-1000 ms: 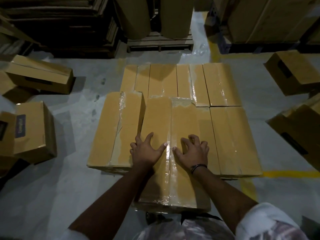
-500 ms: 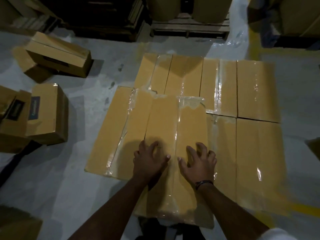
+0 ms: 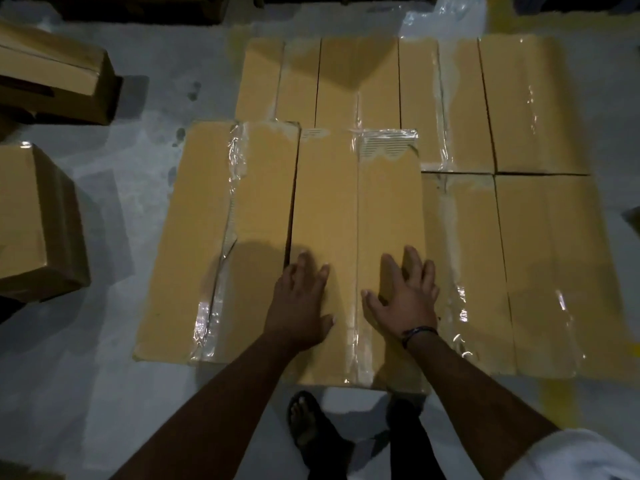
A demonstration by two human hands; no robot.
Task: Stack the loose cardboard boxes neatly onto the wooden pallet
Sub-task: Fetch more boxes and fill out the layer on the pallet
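Observation:
Several taped cardboard boxes lie flat side by side in two rows, hiding whatever is under them. The middle front box (image 3: 356,209) lies between a left front box (image 3: 214,237) and the right front boxes (image 3: 540,271). My left hand (image 3: 301,303) rests flat on the near left part of the middle box, fingers straight. My right hand (image 3: 405,296) presses flat on its near right part, fingers spread. The back row (image 3: 415,95) lies beyond. No pallet wood shows.
Loose cardboard boxes sit on the grey floor at the left: one at the upper left (image 3: 52,74), one at the middle left (image 3: 31,220). My sandalled feet (image 3: 308,427) stand at the near edge of the middle box. A yellow floor line (image 3: 554,403) runs at the lower right.
The middle box has slid forward into line with its neighbours. My fingers, clawed on the box top a second ago, now lie flat. The view has tilted down and closer.

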